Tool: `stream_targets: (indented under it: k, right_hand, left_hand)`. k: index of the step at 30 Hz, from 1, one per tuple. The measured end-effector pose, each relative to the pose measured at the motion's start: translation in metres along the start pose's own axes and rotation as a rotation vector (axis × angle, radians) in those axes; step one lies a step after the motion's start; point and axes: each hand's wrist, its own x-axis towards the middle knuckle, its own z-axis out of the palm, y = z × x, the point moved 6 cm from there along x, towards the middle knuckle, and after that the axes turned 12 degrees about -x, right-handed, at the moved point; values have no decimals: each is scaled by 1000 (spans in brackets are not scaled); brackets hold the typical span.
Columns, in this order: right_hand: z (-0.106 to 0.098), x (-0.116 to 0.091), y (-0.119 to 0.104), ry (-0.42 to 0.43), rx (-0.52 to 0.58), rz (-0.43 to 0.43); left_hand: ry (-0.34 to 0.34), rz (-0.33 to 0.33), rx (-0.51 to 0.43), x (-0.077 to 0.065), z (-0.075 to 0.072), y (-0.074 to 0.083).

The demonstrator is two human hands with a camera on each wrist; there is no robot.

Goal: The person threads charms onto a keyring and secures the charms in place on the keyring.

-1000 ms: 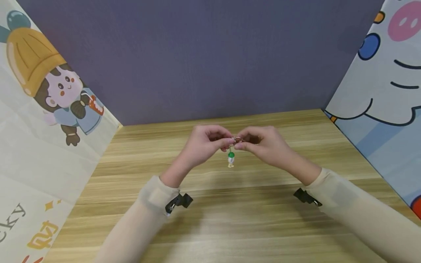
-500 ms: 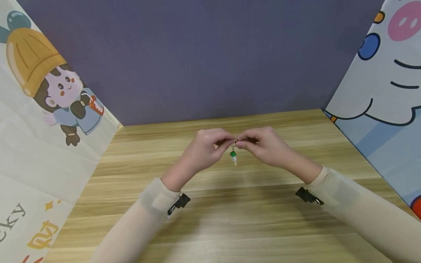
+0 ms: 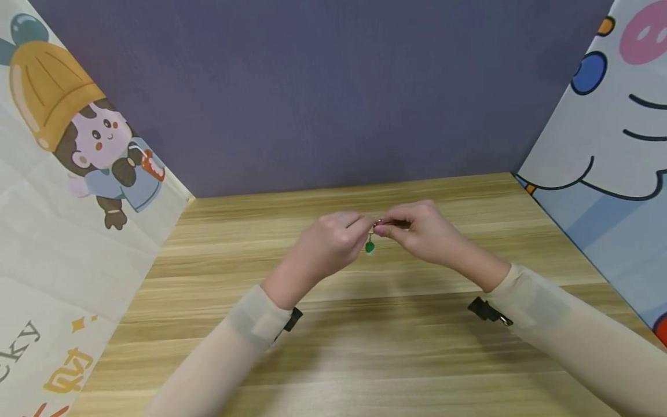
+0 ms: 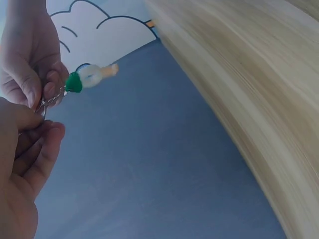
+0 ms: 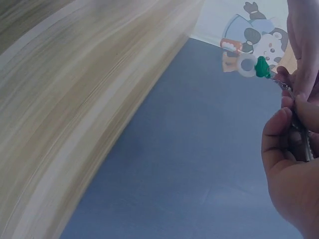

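Observation:
A keychain charm (image 3: 369,248), green on top, hangs on a short chain between my two hands above the table. In the left wrist view the charm (image 4: 88,78) also shows a white middle and peach-coloured legs. My left hand (image 3: 333,240) pinches the keychain's ring with thumb and fingers, its back turned up to the head view. Opposite it, my right hand (image 3: 419,229) grips the other side of the keychain between thumb and curled fingers. A narrow metallic piece (image 5: 302,134) lies inside the right hand; its kind is mostly hidden by the fingers.
The wood-grain table (image 3: 333,359) lies below both hands. A dark blue-grey panel (image 3: 333,98) stands at the back. Cartoon-printed panels flank it, a left panel (image 3: 47,243) and a right panel (image 3: 620,214). Black straps (image 3: 490,311) sit at the sleeve cuffs.
My left hand has rolled over and moved slightly right and nearer the person, so its back covers more of the keychain. The charm has swung and appears foreshortened. My right hand has barely moved.

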Motion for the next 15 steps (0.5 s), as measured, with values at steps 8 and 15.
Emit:
stream_targets:
  k: [8,15]
  right_hand:
    - [-4,-1,-2,93,32,13]
    - [-3,-4,1,141,103,83]
  left_hand:
    - [91,-43,-49,0,-2,-1]
    - [217,-131,-168,-2,-1,-6]
